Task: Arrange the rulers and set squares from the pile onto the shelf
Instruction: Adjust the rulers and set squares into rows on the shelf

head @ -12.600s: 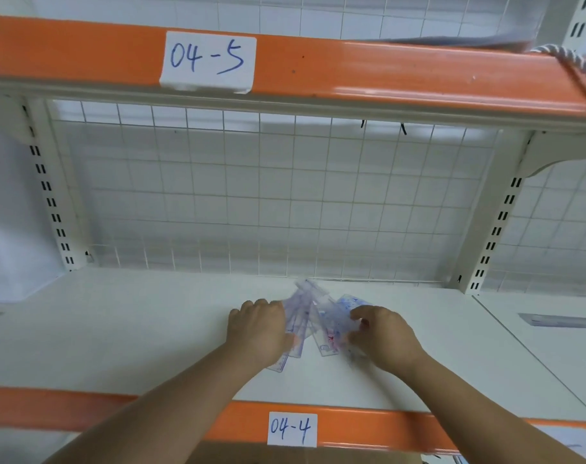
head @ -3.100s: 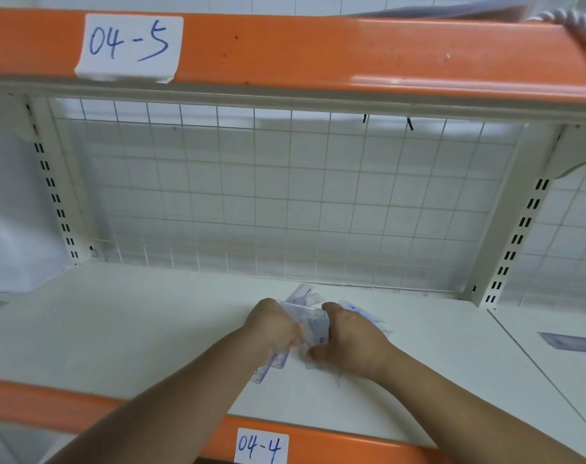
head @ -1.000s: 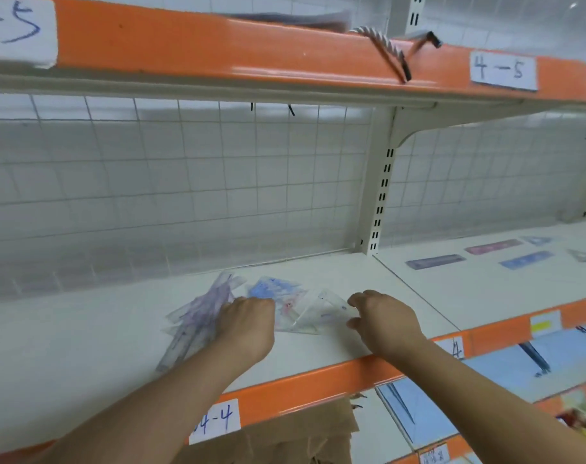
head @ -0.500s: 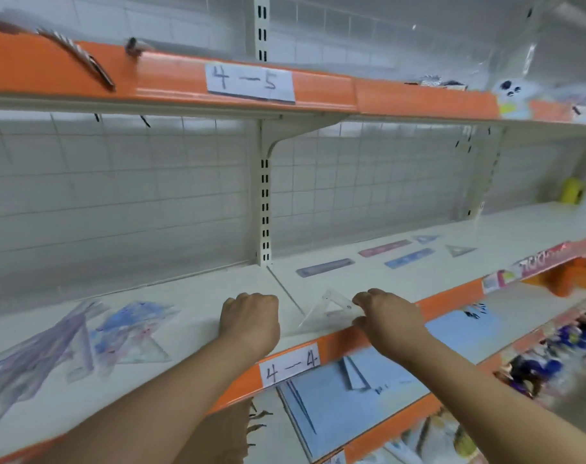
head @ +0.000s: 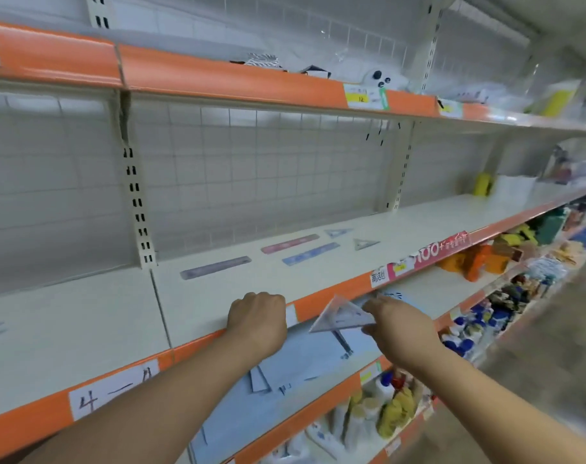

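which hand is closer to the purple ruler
Left. The left hand rests just in front of the purple ruler; the right hand holds a set square farther right.

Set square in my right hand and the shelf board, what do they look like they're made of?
The set square pinched by the right hand looks like clear plastic: the background shows through it, and it carries faint printed marks. The shelf board is probably cream-painted sheet metal: smooth, matt, with a straight panel seam.
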`<action>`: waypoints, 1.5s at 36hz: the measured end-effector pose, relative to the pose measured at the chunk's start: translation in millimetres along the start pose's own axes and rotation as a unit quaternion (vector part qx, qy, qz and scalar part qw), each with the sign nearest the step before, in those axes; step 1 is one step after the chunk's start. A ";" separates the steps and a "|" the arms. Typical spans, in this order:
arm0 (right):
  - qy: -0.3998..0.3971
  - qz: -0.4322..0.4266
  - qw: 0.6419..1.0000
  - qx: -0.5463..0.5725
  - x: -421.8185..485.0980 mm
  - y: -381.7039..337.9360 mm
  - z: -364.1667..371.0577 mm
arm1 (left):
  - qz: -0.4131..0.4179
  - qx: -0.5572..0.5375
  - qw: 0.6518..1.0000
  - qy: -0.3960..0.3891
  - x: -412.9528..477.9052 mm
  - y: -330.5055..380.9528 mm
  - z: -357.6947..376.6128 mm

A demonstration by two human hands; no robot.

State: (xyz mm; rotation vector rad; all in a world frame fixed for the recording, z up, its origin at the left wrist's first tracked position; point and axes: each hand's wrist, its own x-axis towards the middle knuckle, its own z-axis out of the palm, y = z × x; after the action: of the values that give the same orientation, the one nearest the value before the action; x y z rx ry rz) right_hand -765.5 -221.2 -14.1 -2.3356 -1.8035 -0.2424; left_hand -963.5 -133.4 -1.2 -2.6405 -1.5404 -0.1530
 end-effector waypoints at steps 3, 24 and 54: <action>-0.009 0.021 1.000 -0.015 7.2 28.1 2.4 | 0.022 -0.003 1.000 0.008 19.4 24.2 0.4; 0.007 0.087 0.996 -0.024 143.8 127.4 1.3 | 0.107 -0.034 0.992 0.055 220.5 101.9 15.7; -0.089 -0.149 0.982 0.078 366.5 229.8 76.5 | -0.156 0.012 0.988 0.009 349.7 146.1 45.1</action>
State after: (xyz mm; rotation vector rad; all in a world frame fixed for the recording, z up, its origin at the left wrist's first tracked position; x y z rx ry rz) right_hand -449.7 84.3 -11.1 -2.0333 -2.1696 0.0713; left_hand -663.2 102.0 -4.4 -2.3559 -1.9249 -0.1746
